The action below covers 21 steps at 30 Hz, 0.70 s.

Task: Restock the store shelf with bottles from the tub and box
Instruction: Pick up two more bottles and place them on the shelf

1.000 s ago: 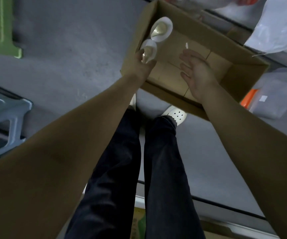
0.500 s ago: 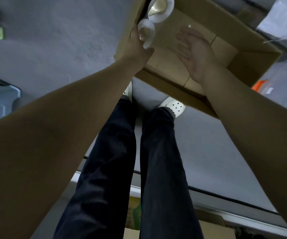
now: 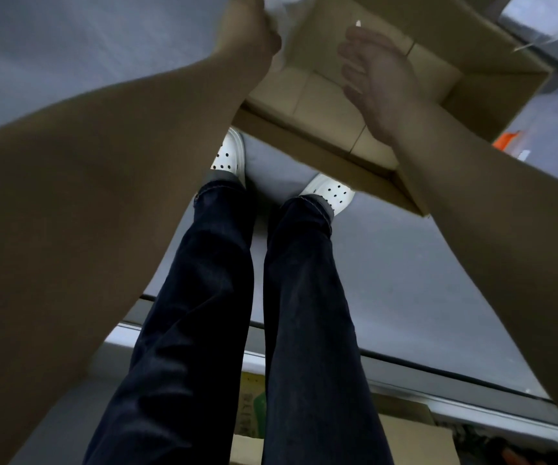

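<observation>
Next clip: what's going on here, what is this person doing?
A person stands over an open cardboard box on a grey floor. The left hand grips a white bottle at the box's left wall, mostly cut off by the frame's top edge. The right hand hovers open over the box, holding nothing. No shelf is clearly in view.

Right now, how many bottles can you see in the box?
1: a white bottle in the grip of the left hand, at the box's left wall, cropped at the top. Others may be hidden.
</observation>
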{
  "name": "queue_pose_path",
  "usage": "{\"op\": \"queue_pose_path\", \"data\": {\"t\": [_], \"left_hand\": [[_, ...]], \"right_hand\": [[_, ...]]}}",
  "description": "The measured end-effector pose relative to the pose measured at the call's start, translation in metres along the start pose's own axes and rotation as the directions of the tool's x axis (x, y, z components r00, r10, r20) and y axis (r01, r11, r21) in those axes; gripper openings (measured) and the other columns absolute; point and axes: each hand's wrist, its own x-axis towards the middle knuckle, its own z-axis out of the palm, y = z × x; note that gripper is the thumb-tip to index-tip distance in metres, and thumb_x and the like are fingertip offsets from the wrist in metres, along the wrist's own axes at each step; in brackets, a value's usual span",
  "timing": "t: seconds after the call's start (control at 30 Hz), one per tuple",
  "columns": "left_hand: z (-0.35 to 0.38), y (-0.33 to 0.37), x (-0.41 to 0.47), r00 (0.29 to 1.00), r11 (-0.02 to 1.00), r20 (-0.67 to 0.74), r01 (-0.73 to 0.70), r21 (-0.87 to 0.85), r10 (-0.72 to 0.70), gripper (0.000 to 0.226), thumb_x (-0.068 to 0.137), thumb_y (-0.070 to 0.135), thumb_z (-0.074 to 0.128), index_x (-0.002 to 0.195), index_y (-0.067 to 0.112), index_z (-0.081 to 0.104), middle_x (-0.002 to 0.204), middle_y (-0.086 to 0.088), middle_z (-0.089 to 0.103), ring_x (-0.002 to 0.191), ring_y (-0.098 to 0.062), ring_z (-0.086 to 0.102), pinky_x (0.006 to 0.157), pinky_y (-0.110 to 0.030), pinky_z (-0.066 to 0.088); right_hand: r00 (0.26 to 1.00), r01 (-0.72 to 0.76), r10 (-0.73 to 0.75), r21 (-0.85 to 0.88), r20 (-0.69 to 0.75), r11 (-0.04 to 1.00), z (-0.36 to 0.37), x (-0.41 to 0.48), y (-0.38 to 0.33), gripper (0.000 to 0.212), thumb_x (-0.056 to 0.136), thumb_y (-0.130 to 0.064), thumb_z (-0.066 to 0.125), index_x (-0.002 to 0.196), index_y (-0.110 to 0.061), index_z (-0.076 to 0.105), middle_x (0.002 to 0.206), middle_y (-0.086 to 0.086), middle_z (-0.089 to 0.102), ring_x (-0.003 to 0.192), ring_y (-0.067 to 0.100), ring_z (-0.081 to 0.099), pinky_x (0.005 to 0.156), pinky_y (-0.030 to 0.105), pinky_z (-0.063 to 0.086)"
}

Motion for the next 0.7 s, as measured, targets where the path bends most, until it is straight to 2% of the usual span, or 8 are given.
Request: {"op": "queue_pose_path", "data": {"t": [0.1, 0.2, 0.27, 0.37, 0.47, 0.53, 0.6, 0.7], "left_hand": [[-0.006, 0.012, -0.008, 1.000, 0.998, 0.012, -0.005, -0.069, 0.006, 0.010, 0.094, 0.015, 0.047, 0.090, 0.022, 0.040, 0.074, 0.011, 0.039, 0.067, -0.005, 0.043, 0.052, -0.010, 0.033], [-0.014, 0.026, -0.021, 1.000, 0.990, 0.006, 0.025, -0.142, -0.024, 0.013, 0.091, 0.015, 0.047, 0.104, 0.014, 0.047, 0.076, 0.003, 0.049, 0.067, -0.011, 0.057, 0.063, -0.026, 0.052], [-0.021, 0.033, -0.032, 0.998, 0.986, 0.048, 0.051, -0.156, -0.044, 0.012, 0.093, 0.019, 0.050, 0.102, 0.014, 0.045, 0.076, 0.000, 0.058, 0.071, -0.018, 0.069, 0.067, -0.032, 0.059], [-0.029, 0.038, -0.052, 0.991, 0.977, 0.104, 0.101, -0.190, -0.082, 0.017, 0.091, 0.028, 0.055, 0.081, 0.018, 0.046, 0.068, 0.003, 0.065, 0.051, -0.010, 0.068, 0.050, -0.025, 0.055], [-0.031, 0.041, -0.075, 0.988, 0.974, 0.122, 0.118, -0.194, -0.095, 0.026, 0.089, 0.032, 0.059, 0.069, 0.019, 0.049, 0.060, 0.003, 0.061, 0.033, 0.000, 0.055, 0.037, -0.011, 0.038], [-0.033, 0.044, -0.090, 0.992, 0.986, 0.103, 0.086, -0.140, -0.071, 0.033, 0.091, 0.034, 0.058, 0.065, 0.019, 0.046, 0.060, 0.006, 0.054, 0.037, 0.000, 0.052, 0.036, -0.007, 0.034], [-0.034, 0.044, -0.102, 0.997, 0.992, 0.069, 0.044, -0.121, -0.036, 0.033, 0.091, 0.037, 0.056, 0.067, 0.015, 0.052, 0.064, 0.004, 0.058, 0.051, -0.004, 0.057, 0.045, -0.009, 0.042], [-0.036, 0.043, -0.114, 0.993, 0.964, 0.093, 0.092, -0.251, -0.071, 0.036, 0.084, 0.041, 0.059, 0.084, 0.007, 0.070, 0.072, -0.004, 0.070, 0.064, -0.015, 0.068, 0.068, -0.028, 0.059]], "right_hand": [[1.000, -0.006, 0.006, -0.013, -0.015, 1.000, 0.001, -0.004, 0.004, 0.031, 0.100, -0.023, 0.048, 0.130, -0.025, 0.054, 0.134, -0.003, 0.056, 0.121, 0.014, 0.052, 0.093, 0.024, 0.043], [0.999, 0.000, -0.007, -0.153, -0.042, 0.988, 0.003, -0.010, 0.007, 0.036, 0.098, -0.026, 0.050, 0.134, -0.025, 0.053, 0.130, -0.005, 0.055, 0.117, 0.012, 0.052, 0.100, 0.027, 0.044], [0.998, 0.025, -0.040, -0.294, -0.046, 0.956, 0.004, -0.015, 0.010, 0.041, 0.096, -0.026, 0.051, 0.138, -0.025, 0.049, 0.132, -0.005, 0.052, 0.119, 0.010, 0.050, 0.106, 0.029, 0.041], [0.996, 0.084, -0.084, -0.460, 0.020, 0.884, 0.002, -0.023, 0.017, 0.059, 0.092, -0.024, 0.061, 0.146, -0.024, 0.037, 0.138, 0.000, 0.050, 0.118, 0.009, 0.048, 0.097, 0.022, 0.040], [0.986, 0.168, -0.131, -0.590, 0.106, 0.790, 0.000, -0.024, 0.028, 0.086, 0.082, -0.023, 0.074, 0.152, -0.025, 0.023, 0.150, 0.002, 0.040, 0.133, 0.016, 0.040, 0.101, 0.023, 0.035], [0.976, 0.217, -0.158, -0.665, 0.148, 0.715, -0.001, -0.023, 0.035, 0.101, 0.076, -0.028, 0.080, 0.154, -0.024, 0.015, 0.155, 0.002, 0.032, 0.139, 0.018, 0.034, 0.104, 0.025, 0.033], [0.970, 0.241, -0.188, -0.697, 0.153, 0.675, -0.001, -0.023, 0.044, 0.111, 0.071, -0.033, 0.083, 0.154, -0.025, 0.011, 0.156, 0.001, 0.029, 0.141, 0.022, 0.032, 0.107, 0.032, 0.035], [0.947, 0.302, -0.293, -0.675, 0.132, 0.673, -0.002, -0.035, 0.053, 0.105, 0.064, -0.040, 0.082, 0.149, -0.028, 0.022, 0.145, -0.001, 0.044, 0.130, 0.020, 0.045, 0.102, 0.039, 0.045]]}}
